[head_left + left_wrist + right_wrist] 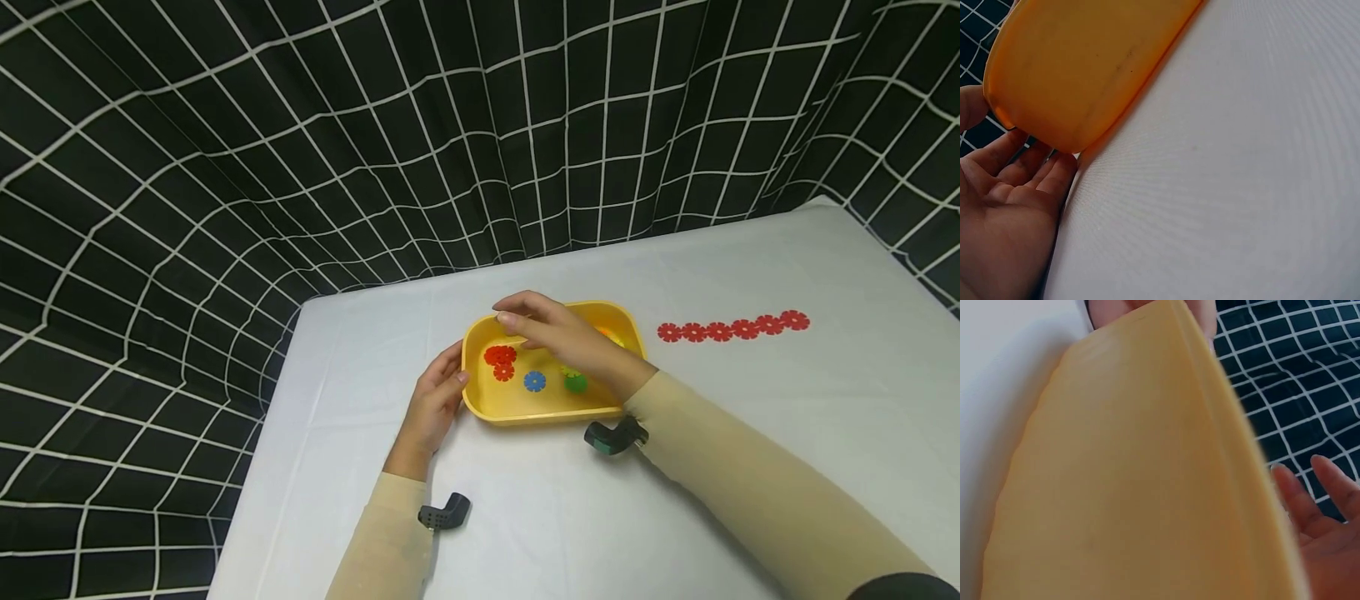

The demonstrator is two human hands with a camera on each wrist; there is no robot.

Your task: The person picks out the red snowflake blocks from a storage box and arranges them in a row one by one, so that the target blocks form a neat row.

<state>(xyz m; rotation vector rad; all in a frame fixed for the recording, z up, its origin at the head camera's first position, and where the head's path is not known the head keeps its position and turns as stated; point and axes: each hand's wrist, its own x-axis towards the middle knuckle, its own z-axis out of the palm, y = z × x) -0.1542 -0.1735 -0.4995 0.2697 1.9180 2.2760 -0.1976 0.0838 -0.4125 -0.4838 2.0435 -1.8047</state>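
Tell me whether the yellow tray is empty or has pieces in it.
Not empty: the yellow tray holds red pieces, a blue piece and a green piece. The right hand hides part of the inside.

Extends both beige-sleeved arms (pixel 750 471) over the white-clothed table (pixel 337 367). Grips with the bare left hand (pixel 435 400), nearer the left edge, with thumb (pixel 972 107) opposed to bent fingers (pixel 1054 178); holds the bare right hand (pixel 551 333) raised, nearer the far edge, with fingers parted.

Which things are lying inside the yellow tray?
In the yellow tray, red discs, a blue disc, a green disc and yellow and orange pieces show. The right hand covers part of the inside; whatever lies beneath cannot be seen.
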